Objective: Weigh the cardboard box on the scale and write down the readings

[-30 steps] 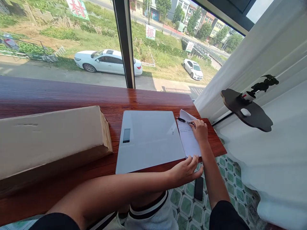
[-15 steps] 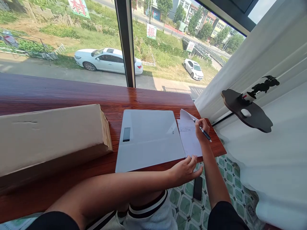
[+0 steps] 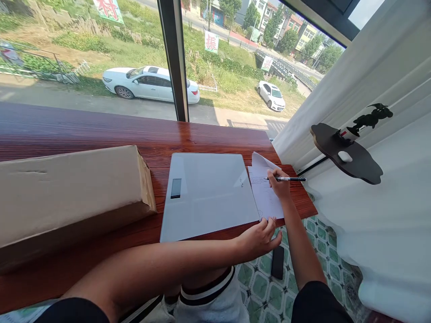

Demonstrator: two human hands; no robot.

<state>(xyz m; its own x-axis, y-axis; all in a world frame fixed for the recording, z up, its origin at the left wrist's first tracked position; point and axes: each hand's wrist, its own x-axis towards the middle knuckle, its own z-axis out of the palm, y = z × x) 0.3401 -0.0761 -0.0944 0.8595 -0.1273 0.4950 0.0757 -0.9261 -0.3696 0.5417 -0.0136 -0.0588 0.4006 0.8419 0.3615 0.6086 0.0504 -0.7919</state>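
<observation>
At the right end of the table lies white paper [image 3: 268,197] with rows of small handwriting and its top sheet curled up at the far edge. My right hand [image 3: 280,183] is closed round a pen [image 3: 292,179], whose tip points left over the written lines. The pen lies almost level, its back end past the hand to the right. My left hand [image 3: 261,238] is at the table's front edge, fingers apart, with its fingertips on the paper's lower edge. Left of the paper is a flat white glass scale [image 3: 210,197] with a dark display window.
A long cardboard box [image 3: 70,193] takes up the table's left side. A dark phone-like slab [image 3: 278,262] is below the table edge, over the tiled floor. On the right, a small dark shelf [image 3: 363,168] holds a figurine before white curtains.
My right hand has shifted slightly left and down on the paper. The pen has swung from a steep slant to nearly level. My left hand stays almost in place.
</observation>
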